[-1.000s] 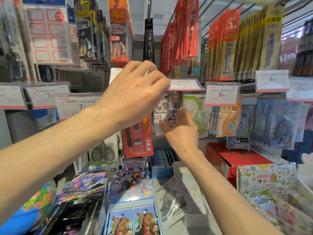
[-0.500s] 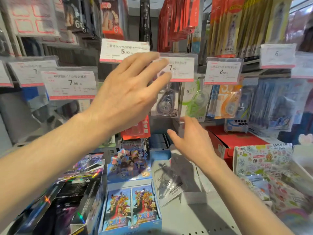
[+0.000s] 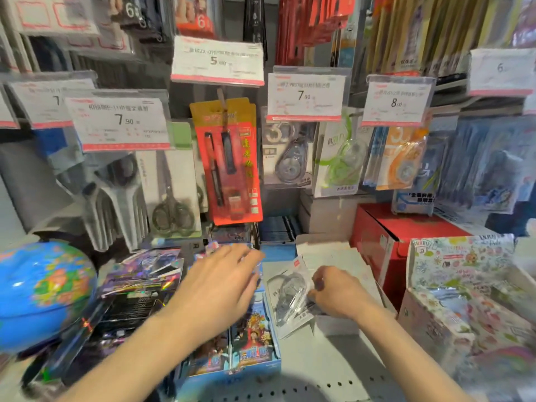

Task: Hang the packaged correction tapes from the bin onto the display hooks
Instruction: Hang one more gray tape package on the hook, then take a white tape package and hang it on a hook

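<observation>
Head view, looking down across a shop display wall (image 3: 150,68) crowded with hooks, price tags and hanging packs, above a grey shelf (image 3: 327,364) loaded with boxes. At the left edge, a blue globe (image 3: 43,288); at the right, a red box (image 3: 385,242) and a patterned carton (image 3: 452,285). Toward the middle, a shallow white bin (image 3: 336,256) sitting on the shelf, with a blue box of cartoon cards (image 3: 249,343) just beside it on the left.

Left hand (image 3: 220,282) hovering over the card box, fingers loosely spread, holding nothing. Right hand (image 3: 333,291) down at the bin, fingers curled and pinching the edge of a packaged correction tape (image 3: 290,297) lying tilted against the bin's left side. Up on the wall, a matching hung tape pack (image 3: 290,158) under the tag marked 7, with green and orange tape packs on hooks to its right.

Step in hand, by the look of it: picking the next pack out of the bin. Next move likely calls for lifting it clear, turning its hang hole upward and threading it onto the hook behind the 7 tag.

Hard to make out: the hook itself, hidden behind its tag; the pack's hang hole, lost in blur; any further packs in the bin, covered by the right hand and wrist. Small print on tags unreadable.
</observation>
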A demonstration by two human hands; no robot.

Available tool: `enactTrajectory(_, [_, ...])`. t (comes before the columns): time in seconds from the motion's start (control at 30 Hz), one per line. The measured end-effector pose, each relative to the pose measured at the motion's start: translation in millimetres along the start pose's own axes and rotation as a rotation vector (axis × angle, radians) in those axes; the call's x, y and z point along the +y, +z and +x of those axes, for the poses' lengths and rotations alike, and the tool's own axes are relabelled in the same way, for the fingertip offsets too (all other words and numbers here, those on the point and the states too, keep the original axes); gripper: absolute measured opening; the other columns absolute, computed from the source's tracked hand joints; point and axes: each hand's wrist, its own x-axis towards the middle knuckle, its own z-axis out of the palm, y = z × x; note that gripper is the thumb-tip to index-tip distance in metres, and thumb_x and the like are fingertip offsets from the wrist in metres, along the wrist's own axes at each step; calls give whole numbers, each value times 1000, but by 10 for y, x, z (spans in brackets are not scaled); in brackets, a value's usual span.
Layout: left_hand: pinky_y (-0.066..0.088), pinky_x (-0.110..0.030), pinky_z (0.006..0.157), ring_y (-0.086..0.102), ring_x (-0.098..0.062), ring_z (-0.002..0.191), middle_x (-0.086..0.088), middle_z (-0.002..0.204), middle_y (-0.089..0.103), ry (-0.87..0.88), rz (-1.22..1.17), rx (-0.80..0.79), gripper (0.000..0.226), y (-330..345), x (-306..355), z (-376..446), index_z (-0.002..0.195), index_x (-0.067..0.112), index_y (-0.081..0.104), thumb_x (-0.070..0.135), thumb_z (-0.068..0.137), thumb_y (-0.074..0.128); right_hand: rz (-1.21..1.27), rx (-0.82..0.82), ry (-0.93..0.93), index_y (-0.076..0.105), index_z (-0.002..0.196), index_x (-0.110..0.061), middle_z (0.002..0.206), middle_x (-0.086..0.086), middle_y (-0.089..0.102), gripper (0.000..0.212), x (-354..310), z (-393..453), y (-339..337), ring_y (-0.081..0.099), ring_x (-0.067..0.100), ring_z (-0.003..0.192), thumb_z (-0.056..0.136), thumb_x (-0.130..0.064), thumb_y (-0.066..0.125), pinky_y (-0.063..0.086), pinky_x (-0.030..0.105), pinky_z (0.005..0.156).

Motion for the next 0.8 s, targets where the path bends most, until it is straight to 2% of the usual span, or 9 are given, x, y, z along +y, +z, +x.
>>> enactTrajectory(0.1, [45, -32, 101, 55, -14, 125, 11, 139, 54, -140, -177, -105, 38, 162, 57, -118, 144, 30, 45, 37, 107, 39, 50, 9, 13, 63, 108, -17, 102, 0, 68, 23, 10, 34, 61, 62, 22, 97, 85, -21, 62, 50, 30, 83])
enactTrajectory(0.23, [47, -30, 100, 59, -9, 114, 14, 137, 57, -296, -366, -199, 41, 283, 56, -156, 146, 32, 46, 36, 106, 45, 230, 28, 75, 62, 112, -22, 88, -9, 62, 29, 44, 46, 112, 61, 16, 93, 84, -17, 65, 43, 24, 74])
enactTrajectory(0.33, [47, -27, 99, 59, -5, 111, 15, 133, 59, -364, -423, -210, 41, 289, 65, -149, 146, 31, 47, 36, 105, 46, 333, 65, 101, 63, 112, -22, 84, -10, 60, 27, 91, 24, 110, 61, 8, 78, 86, -13, 65, 42, 19, 62])
enactTrajectory(0.4, [45, -24, 94, 58, -1, 101, 18, 131, 59, -407, -461, -195, 40, 263, 80, -130, 144, 32, 48, 37, 105, 47, 380, 124, 111, 67, 106, -25, 84, -6, 65, 24, 112, -23, 66, 64, 12, 76, 85, -14, 64, 50, 25, 63])
enactTrajectory(0.47, [42, -22, 88, 58, 3, 92, 20, 129, 58, -453, -525, -190, 39, 229, 102, -112, 143, 33, 47, 38, 105, 47, 430, 187, 95, 69, 101, -28, 78, -4, 68, 23, 122, -92, -15, 67, 18, 76, 84, -14, 65, 56, 36, 71])
enactTrajectory(0.57, [42, -22, 87, 57, 7, 87, 19, 133, 54, -523, -637, -189, 44, 178, 115, -83, 147, 33, 42, 41, 105, 48, 552, 239, 40, 68, 105, -25, 78, 0, 69, 23, 112, -235, -169, 70, 20, 70, 87, -11, 68, 58, 40, 71])
enactTrajectory(0.7, [52, -33, 100, 65, -5, 102, 18, 137, 51, -623, -816, -172, 58, 126, 59, -39, 156, 33, 30, 45, 103, 50, 781, 244, -55, 69, 105, -27, 81, 8, 72, 25, 50, -450, -341, 73, 26, 68, 88, -8, 69, 59, 49, 74])
enactTrajectory(0.73, [55, -35, 98, 66, -7, 102, 17, 137, 52, -649, -879, -156, 60, 109, 57, -27, 157, 32, 28, 43, 103, 51, 855, 218, -81, 71, 105, -26, 82, 11, 73, 27, 20, -507, -371, 73, 31, 71, 88, -6, 68, 60, 49, 75])
enactTrajectory(0.8, [62, -34, 85, 71, -15, 94, 11, 131, 57, -726, -1082, -122, 60, 70, 72, 7, 157, 29, 26, 33, 104, 53, 994, 152, -119, 72, 107, -24, 87, 16, 73, 29, -53, -605, -401, 71, 32, 75, 88, -3, 69, 59, 45, 72])
